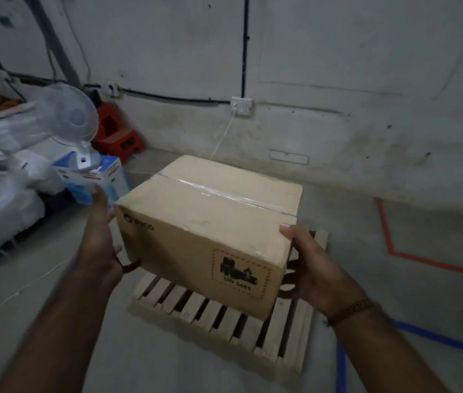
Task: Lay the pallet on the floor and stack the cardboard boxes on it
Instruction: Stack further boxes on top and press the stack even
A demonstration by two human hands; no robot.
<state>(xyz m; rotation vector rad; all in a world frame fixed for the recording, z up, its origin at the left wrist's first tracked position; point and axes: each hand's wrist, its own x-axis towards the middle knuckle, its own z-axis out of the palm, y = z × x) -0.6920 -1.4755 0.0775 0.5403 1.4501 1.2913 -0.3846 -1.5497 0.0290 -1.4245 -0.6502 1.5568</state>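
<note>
Grey concrete floor (pixel 394 279) fills most of what I see, running out below and beyond both hands, with a stained grey wall (pixel 338 66) rising behind it. Far out past my left hand (pixel 98 245) lies a heap of white plastic-wrapped bundles (pixel 0 194), with a white fan (pixel 68 114) standing among them and a red plastic stool (pixel 116 131) behind, against the wall.

Directly below the hands, 1 wooden pallet (pixel 224 321) lies flat on the floor, slats up, its near edge showing and its far part hidden.

Between the hands I hold 1 taped cardboard box (pixel 210 222), marked PICO, with a red-bordered UN 3481 label on the near face. It sits over the pallet, tilted with its near right corner lowest; whether it touches the slats I cannot tell.

My left hand is spread flat against the box's left end, fingers extended along it and the thumb curled under the bottom edge. My right hand (pixel 314 268) is clamped on the near right corner, thumb on the top edge and fingers wrapped under the side.

Right of that hand, orange floor tape (pixel 423 262) and blue floor tape (pixel 341 364) mark the concrete. A gold bracelet (pixel 352 309) circles the right wrist.
</note>
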